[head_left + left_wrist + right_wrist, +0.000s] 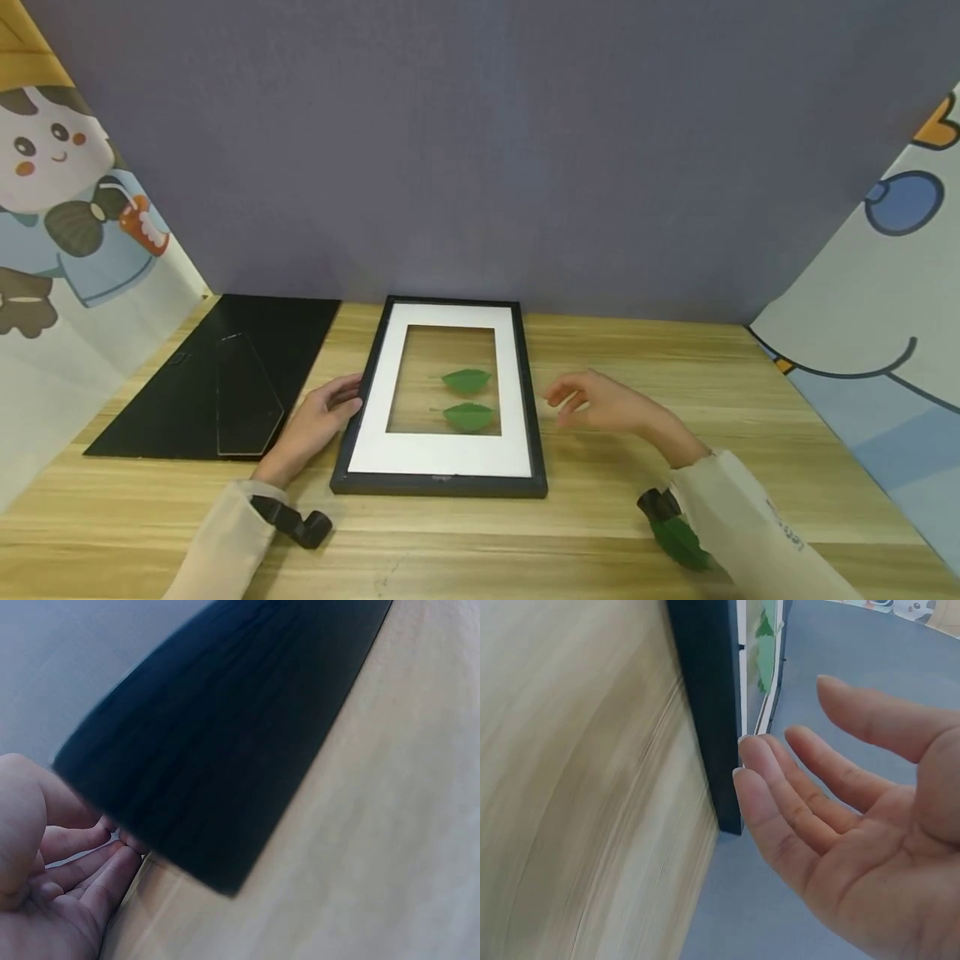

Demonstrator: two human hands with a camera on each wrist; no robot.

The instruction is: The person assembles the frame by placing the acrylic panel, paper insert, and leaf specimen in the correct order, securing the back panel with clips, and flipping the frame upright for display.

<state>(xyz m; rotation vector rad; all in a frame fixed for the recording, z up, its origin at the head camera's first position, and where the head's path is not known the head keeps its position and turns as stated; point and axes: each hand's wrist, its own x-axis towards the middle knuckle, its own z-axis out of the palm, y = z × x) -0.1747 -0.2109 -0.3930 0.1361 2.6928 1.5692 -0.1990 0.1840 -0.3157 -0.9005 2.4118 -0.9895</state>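
A black picture frame with a white mat lies on the table, wood grain showing through its window. Two green leaves, an upper leaf and a lower leaf, lie inside that window, stems pointing left. My left hand touches the frame's left side with bent fingers; in the left wrist view the fingertips meet the dark frame edge. To the right of the frame hovers my right hand, loosely curved and holding nothing. The right wrist view shows its fingers apart, beside the frame's side.
A black backing board with its stand flap lies left of the frame. Another green leaf lies partly hidden by my right sleeve and wrist camera. A grey panel rises behind the table, with cartoon-printed walls at both sides.
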